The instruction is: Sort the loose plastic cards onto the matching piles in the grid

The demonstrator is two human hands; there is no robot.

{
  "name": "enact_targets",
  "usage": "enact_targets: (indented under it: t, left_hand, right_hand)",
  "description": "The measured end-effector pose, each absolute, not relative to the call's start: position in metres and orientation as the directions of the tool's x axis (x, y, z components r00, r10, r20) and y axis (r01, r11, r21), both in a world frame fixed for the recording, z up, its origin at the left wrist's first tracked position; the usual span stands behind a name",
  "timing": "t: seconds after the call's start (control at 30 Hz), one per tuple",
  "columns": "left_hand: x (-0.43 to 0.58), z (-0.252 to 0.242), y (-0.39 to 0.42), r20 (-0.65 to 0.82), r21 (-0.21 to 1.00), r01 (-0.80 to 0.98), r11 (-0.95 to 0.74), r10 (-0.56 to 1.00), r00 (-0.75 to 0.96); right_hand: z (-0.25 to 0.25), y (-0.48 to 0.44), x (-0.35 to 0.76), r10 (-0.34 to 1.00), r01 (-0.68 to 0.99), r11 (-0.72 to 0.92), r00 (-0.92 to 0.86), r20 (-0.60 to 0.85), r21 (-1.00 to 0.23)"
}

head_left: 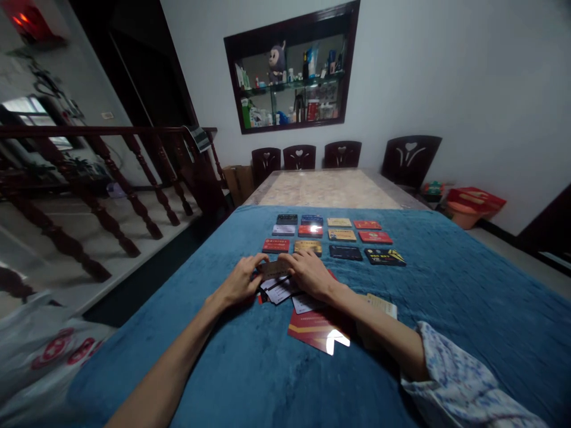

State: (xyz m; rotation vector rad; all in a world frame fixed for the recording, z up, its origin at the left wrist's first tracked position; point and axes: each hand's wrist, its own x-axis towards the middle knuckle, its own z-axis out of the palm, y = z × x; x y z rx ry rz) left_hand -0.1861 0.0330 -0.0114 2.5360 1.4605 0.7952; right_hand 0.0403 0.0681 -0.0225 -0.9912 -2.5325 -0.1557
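My left hand (241, 280) pinches the left end of a brownish-gold card (274, 270), low over the blue cloth. The fingers of my right hand (311, 275) are closed at the card's right end. Below it lies a loose spread of white cards (280, 291), with a bit of red and black at its left edge. Nearer to me, a larger shiny red card (312, 328) lies partly beneath another white card (307, 304). A cream card (382, 306) shows beyond my right forearm, which covers part of the pile.
Past my hands, cards or small card stacks sit in three rows, including a black VIP card (385, 257) and a red one (275, 245). The blue cloth (232, 368) covers the near table. Chairs (342, 154) stand behind; a white plastic bag (40, 351) is at left.
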Motion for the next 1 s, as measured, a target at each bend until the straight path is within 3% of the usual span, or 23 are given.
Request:
enact_targets:
  t: [0.43,0.73,1.0]
  left_hand:
    - [-0.18,-0.014,0.034,0.501,0.353,0.783,-0.513,0.81,0.305]
    - [-0.176,-0.014,0.033,0.545,0.337,0.774,-0.536,0.781,0.304]
    - [-0.173,-0.017,0.033,0.579,0.239,0.803,-0.546,0.744,0.334]
  right_hand:
    - [-0.012,0.064,0.042,0.642,0.685,0.726,-0.643,0.417,-0.06]
    - [-0.008,0.062,0.042,0.598,0.68,0.734,-0.649,0.47,0.005]
    - [-0.01,0.069,0.045,0.527,0.673,0.736,-0.636,0.564,0.073]
